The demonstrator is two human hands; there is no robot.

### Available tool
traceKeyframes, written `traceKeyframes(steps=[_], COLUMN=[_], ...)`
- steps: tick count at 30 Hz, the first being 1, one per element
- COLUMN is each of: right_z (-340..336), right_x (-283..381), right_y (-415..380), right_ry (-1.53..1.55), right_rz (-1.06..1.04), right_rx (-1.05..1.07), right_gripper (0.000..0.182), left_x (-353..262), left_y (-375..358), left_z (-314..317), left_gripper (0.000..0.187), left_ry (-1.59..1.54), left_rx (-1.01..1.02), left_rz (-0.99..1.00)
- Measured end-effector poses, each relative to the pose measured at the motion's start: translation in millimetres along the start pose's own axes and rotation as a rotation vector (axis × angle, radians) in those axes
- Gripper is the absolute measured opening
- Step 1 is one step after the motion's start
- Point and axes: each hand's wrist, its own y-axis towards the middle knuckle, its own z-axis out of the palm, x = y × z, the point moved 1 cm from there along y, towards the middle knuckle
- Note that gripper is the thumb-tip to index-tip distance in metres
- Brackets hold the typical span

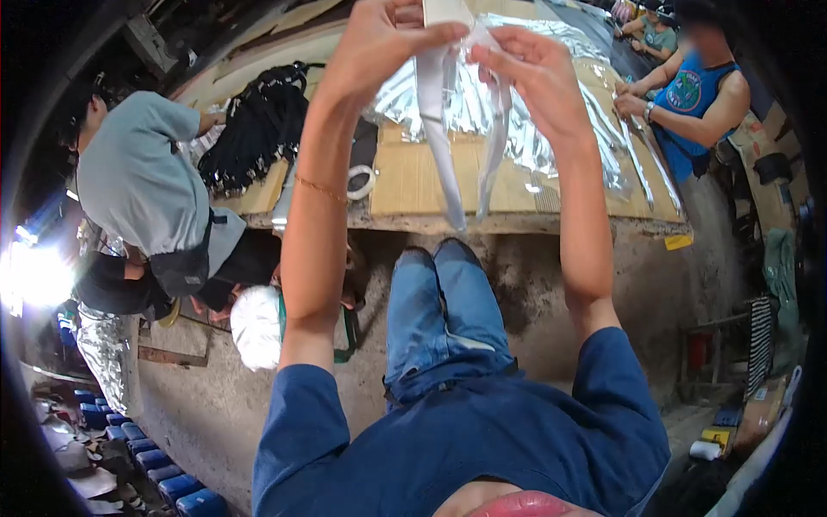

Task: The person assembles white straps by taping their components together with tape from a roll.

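Note:
Pinched near its top in my left hand [388, 39] is a long pale strap [435, 138], apparently in clear plastic, with its ends hanging over the table. My right hand [534, 82] pinches the same piece close by, thumb against the fingers. Both hands are raised over the table. Behind the strap lies a spread of shiny plastic-wrapped strips [467, 108]. The exact kind of strap cannot be made out.
Cardboard [403, 185] covers the table. On its left are a heap of black straps [258, 121] and a white tape roll [361, 183]. A person in grey [146, 181] works at left; another in a blue top [698, 95] works at right. A white bundle [257, 327] sits below.

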Motion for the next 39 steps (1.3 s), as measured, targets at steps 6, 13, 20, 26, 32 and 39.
traceKeyframes(steps=[6,13,20,26,32,39], right_z=[1.3,1.0,11.7,8.4,2.5,-1.8], right_x=[14.0,21.2,15.4,16.5,8.0,3.3], right_y=[-4.1,-4.6,-3.4,1.3,-0.6,-11.0], right_ry=[-0.06,-0.113,0.015,-0.071,-0.07,0.083], right_rz=[0.103,0.097,-0.001,0.02,-0.039,0.046], right_rx=[-0.034,-0.047,-0.045,0.03,0.009,0.044], right_gripper=[0.019,0.019,0.022,0.017,0.02,0.023], left_x=[-3.4,-11.1,-12.7,-14.2,27.0,39.3], left_y=[2.0,2.6,5.1,-1.0,7.5,-28.9], left_z=[0.3,6.5,4.9,0.3,-27.3,-14.2], left_gripper=[0.038,0.034,0.03,0.032,0.044,0.032], left_ry=[0.082,0.092,0.084,0.138,-0.117,0.044], left_rx=[-0.011,-0.054,-0.063,-0.056,0.066,0.081], left_rz=[0.046,0.051,0.123,0.045,0.042,0.005])
